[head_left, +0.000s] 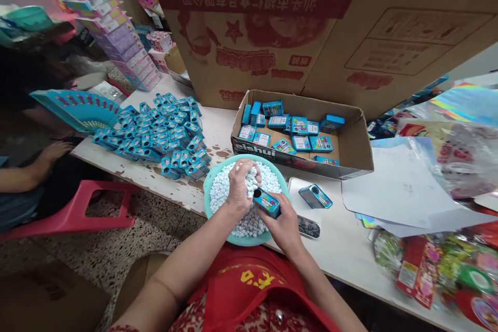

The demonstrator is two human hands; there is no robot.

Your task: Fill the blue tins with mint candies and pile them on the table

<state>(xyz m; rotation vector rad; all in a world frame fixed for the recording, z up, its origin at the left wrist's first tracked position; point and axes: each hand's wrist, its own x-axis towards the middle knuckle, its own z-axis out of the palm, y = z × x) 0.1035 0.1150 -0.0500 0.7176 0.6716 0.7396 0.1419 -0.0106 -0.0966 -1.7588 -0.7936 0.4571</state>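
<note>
Box [266, 202] being clasped in right hand [286, 223] over bowl [207, 182] at desk [342, 254] edge; left hand [240, 184] fingers curling around pellets [233, 218]; bare desk lying rightward.

The bowl [207, 181] is moulded from smooth teal plastic with a slight sheen. The pellets [223, 192] heaped in it are matt, chalky white. The small box [266, 202] is finished in glossy blue with a printed label. The tray [356, 153] and the big carton [389, 36] are made of matt brown cardboard. The table [342, 254] is coated in white paint, chipped and stained in places. The stool [78, 215] is formed of glossy red plastic. The floor [128, 238] is laid in speckled terrazzo.
</note>
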